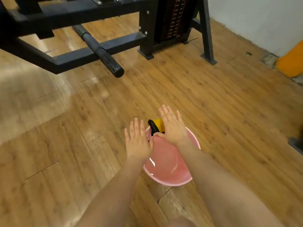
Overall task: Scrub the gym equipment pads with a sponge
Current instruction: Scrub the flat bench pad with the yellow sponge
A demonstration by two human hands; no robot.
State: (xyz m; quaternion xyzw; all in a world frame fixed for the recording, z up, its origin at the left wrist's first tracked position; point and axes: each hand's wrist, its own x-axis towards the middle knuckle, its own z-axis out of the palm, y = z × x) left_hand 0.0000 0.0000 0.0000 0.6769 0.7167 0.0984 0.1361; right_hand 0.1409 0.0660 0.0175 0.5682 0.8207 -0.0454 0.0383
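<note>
Both forearms bare, no sleeves, left hand [138, 141] and right hand [172, 128] ungloved.

Lighting even and moderately bright, warm in tone. Pale glare patches lie on the wooden floor [82, 99] at left of frame and beneath the black machine frame [70, 58] in the upper left. Small bright glints show inside the pink basin [188, 179], lower centre. Shadows soft, without hard edges. Whole picture slightly soft; forearms at the bottom edge blurred. Floorboards bend towards the edges from wide-angle distortion.
</note>
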